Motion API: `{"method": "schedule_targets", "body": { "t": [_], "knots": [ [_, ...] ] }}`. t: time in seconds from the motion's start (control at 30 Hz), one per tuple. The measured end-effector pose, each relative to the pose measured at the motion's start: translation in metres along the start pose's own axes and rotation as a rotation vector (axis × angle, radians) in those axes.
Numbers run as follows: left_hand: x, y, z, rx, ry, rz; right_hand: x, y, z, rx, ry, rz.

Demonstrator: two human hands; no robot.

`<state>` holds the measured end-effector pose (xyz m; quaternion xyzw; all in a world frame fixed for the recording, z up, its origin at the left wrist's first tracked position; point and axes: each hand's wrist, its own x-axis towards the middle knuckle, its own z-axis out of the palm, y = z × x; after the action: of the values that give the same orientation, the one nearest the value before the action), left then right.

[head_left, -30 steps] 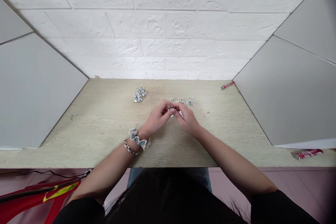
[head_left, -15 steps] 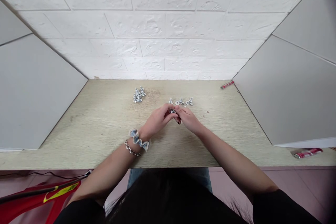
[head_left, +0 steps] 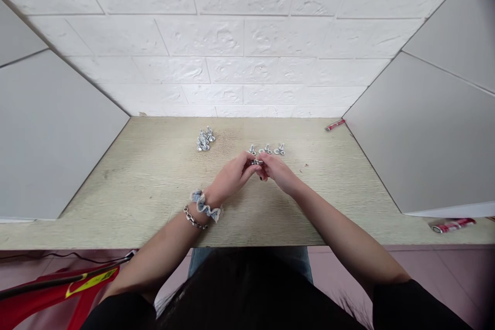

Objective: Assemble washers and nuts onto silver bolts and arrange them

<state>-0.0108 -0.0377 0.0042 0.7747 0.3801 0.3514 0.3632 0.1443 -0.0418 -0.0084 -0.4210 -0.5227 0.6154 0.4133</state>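
My left hand (head_left: 231, 177) and my right hand (head_left: 279, 173) meet above the middle of a pale wood-grain table (head_left: 116, 185). Between their fingertips they pinch a small shiny metal bolt with a washer or nut (head_left: 256, 162), partly hidden by my fingers. Just beyond my fingers, a short row of similar zinc-coloured bolts with washers (head_left: 267, 149) stands on the table. Further left lies a tight cluster of several such bolts (head_left: 204, 139), out of reach of my fingertips at this moment.
White brick-textured panel (head_left: 240, 62) forms the back wall, with grey panels at both sides. A red-and-white marker (head_left: 334, 125) lies at the back right corner, and a similar red item (head_left: 452, 225) sits at the front right. My left wrist wears a scrunchie (head_left: 204, 207) and a chain bracelet (head_left: 193, 218).
My fingers have shifted on the small metal piece, which now shows more clearly between my fingertips. My right hand sits slightly further right, and the view has barely moved.
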Motion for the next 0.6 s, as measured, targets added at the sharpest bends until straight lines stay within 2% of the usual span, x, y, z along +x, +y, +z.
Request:
{"method": "schedule_targets", "body": {
  "t": [0.17, 0.37, 0.6],
  "knots": [
    [0.000, 0.002, 0.000, -0.011, -0.060, 0.018, -0.001, 0.001, 0.001, -0.022, -0.095, -0.007],
    [0.003, 0.000, -0.002, 0.102, 0.014, 0.052, -0.003, -0.008, 0.000, -0.041, -0.021, -0.056],
    [0.005, -0.003, 0.001, 0.107, 0.017, 0.087, -0.001, -0.008, -0.001, -0.128, 0.022, -0.100]
  ]
}}
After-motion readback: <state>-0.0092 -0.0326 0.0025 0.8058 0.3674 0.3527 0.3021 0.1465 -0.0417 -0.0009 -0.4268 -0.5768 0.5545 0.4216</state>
